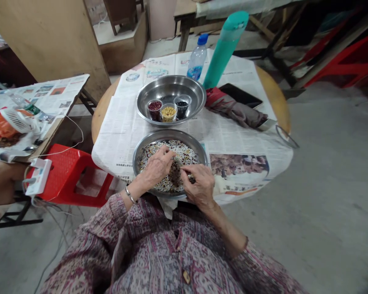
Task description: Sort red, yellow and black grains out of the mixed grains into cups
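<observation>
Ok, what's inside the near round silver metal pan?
The pan holds mixed white, yellow, dark red and black grains. The left hand and right hand cover some; what lies beneath them can't be seen.

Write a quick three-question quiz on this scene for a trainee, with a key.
1. How many small cups stand in the far basin?
2. The contents of the middle cup are: A) dark red; B) yellow; C) black?
3. True or false: the left hand and the right hand are both over the near basin of mixed grains.

Key: 1. Three. 2. B. 3. True.
</observation>
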Motion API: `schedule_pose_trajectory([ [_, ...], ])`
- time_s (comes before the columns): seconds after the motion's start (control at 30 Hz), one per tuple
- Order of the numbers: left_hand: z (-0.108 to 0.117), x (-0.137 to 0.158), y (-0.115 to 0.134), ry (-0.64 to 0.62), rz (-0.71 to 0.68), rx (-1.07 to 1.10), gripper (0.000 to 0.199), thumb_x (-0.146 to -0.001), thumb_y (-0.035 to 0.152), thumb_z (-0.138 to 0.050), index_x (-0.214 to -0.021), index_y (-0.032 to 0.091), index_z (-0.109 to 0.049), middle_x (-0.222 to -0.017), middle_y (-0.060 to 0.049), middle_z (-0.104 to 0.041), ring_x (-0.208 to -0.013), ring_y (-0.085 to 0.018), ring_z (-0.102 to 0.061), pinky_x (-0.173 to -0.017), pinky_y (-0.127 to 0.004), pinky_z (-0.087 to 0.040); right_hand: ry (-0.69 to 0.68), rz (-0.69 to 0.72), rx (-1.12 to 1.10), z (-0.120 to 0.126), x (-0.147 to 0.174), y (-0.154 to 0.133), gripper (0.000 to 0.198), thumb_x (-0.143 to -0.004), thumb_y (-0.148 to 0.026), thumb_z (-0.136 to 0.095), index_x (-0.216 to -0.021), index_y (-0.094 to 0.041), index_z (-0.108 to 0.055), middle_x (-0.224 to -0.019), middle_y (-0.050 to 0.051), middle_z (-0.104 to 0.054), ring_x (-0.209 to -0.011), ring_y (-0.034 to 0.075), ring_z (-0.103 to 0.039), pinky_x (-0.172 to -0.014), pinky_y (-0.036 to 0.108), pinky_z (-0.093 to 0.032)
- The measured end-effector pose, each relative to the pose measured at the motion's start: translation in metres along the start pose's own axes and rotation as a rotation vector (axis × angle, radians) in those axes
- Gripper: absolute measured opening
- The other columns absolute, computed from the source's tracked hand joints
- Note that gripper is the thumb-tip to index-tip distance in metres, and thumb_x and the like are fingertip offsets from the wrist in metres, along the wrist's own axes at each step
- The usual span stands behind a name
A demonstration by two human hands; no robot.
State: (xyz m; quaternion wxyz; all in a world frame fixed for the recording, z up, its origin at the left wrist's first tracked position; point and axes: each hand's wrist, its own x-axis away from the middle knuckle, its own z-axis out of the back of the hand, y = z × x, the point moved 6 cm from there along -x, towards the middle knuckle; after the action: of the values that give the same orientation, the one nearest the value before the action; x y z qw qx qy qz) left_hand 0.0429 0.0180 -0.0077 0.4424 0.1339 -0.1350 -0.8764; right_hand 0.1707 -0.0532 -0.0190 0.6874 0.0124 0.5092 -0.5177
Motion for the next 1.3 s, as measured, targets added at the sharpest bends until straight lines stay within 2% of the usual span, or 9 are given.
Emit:
schedule_pose_trajectory([
  [0.13, 0.003, -0.008, 0.006, -0.014, -0.093, -0.116, 0.042, -0.091, 0.036, -0.066, -0.128, 0.021, -0.056, -0.139, -0.011, -0.050, -0.128, -0.030, -0.046, -0.106, -0.046, -0.046, 0.076, 0.003, -0.010, 0.004, 0.002, 0.002, 0.010, -0.089, -0.014, -0.062, -0.091, -0.023, -0.065, -0.082, 0.002, -0.073, -0.079, 0.018, -0.063, -0.081, 0.035, -0.046],
  [0.27, -0.012, -0.017, 0.017, -0.125, -0.183, -0.156, 0.061, -0.087, 0.042, -0.068, -0.140, 0.021, -0.049, -0.151, -0.015, -0.040, -0.137, -0.034, -0.038, -0.113, -0.053, -0.036, 0.097, -0.050, -0.017, 0.005, 0.004, 0.006, 0.010, -0.090, -0.016, -0.060, -0.092, -0.024, -0.065, -0.085, 0.001, -0.073, -0.083, 0.019, -0.063, -0.087, 0.037, -0.043],
  [0.37, -0.021, -0.022, 0.027, -0.179, -0.277, -0.131, 0.054, -0.088, 0.035, -0.064, -0.139, 0.023, -0.050, -0.148, -0.012, -0.044, -0.134, -0.032, -0.041, -0.112, -0.050, -0.036, 0.093, -0.072, -0.036, 0.004, 0.005, 0.008, 0.009, -0.090, -0.017, -0.060, -0.090, -0.024, -0.066, -0.083, 0.001, -0.073, -0.081, 0.019, -0.063, -0.089, 0.039, -0.042],
  [0.47, -0.025, -0.022, 0.032, -0.227, -0.337, -0.090, 0.034, -0.090, 0.032, -0.061, -0.123, 0.022, -0.061, -0.136, -0.008, -0.054, -0.125, -0.028, -0.047, -0.106, -0.045, -0.041, 0.100, -0.079, -0.047, 0.004, 0.005, 0.009, 0.008, -0.089, -0.017, -0.061, -0.088, -0.024, -0.064, -0.081, 0.000, -0.072, -0.078, 0.018, -0.063, -0.089, 0.039, -0.043],
  [0.57, -0.023, -0.016, 0.026, -0.263, -0.312, -0.099, 0.017, -0.091, 0.028, -0.060, -0.105, 0.018, -0.066, -0.120, -0.008, -0.061, -0.114, -0.025, -0.052, -0.100, -0.041, -0.044, 0.099, -0.081, -0.052, 0.004, 0.005, 0.009, 0.009, -0.089, -0.016, -0.061, -0.091, -0.024, -0.064, -0.084, 0.000, -0.072, -0.080, 0.018, -0.064, -0.089, 0.039, -0.044],
  [0.67, -0.014, -0.007, 0.013, -0.253, -0.267, -0.104, 0.013, -0.093, 0.021, -0.058, -0.102, 0.019, -0.066, -0.110, -0.006, -0.063, -0.108, -0.023, -0.055, -0.097, -0.039, -0.045, 0.125, -0.122, -0.067, 0.006, 0.005, 0.012, 0.011, -0.087, -0.017, -0.063, -0.095, -0.024, -0.064, -0.088, 0.002, -0.071, -0.084, 0.019, -0.065, -0.085, 0.038, -0.046],
  [0.83, 0.008, 0.001, -0.015, -0.116, -0.165, -0.084, 0.012, -0.097, 0.023, -0.055, -0.100, 0.019, -0.065, -0.105, -0.005, -0.062, -0.103, -0.020, -0.056, -0.097, -0.037, -0.047, 0.154, -0.165, -0.102, 0.007, 0.004, 0.014, 0.010, -0.086, -0.016, -0.065, -0.092, -0.024, -0.062, -0.078, -0.001, -0.066, -0.075, 0.017, -0.061, -0.080, 0.035, -0.048],
  [1.03, 0.018, -0.006, -0.027, 0.033, -0.106, -0.043, 0.012, -0.098, 0.023, -0.054, -0.105, 0.020, -0.063, -0.114, -0.006, -0.059, -0.111, -0.020, -0.055, -0.103, -0.041, -0.047, 0.128, -0.187, -0.107, 0.006, 0.005, 0.015, 0.006, -0.086, -0.021, -0.068, -0.086, -0.025, -0.063, -0.069, -0.004, -0.067, -0.064, 0.015, -0.061, -0.088, 0.039, -0.049],
  [1.3, 0.005, -0.015, -0.034, -0.003, 0.046, -0.209, 0.035, -0.095, 0.034, -0.063, -0.126, 0.019, -0.057, -0.140, -0.012, -0.050, -0.127, -0.029, -0.048, -0.103, -0.047, -0.047, 0.110, -0.163, -0.128, 0.006, 0.005, 0.013, 0.008, -0.086, -0.020, -0.070, -0.086, -0.025, -0.064, -0.074, -0.005, -0.071, -0.066, 0.014, -0.065, -0.094, 0.040, -0.047],
])
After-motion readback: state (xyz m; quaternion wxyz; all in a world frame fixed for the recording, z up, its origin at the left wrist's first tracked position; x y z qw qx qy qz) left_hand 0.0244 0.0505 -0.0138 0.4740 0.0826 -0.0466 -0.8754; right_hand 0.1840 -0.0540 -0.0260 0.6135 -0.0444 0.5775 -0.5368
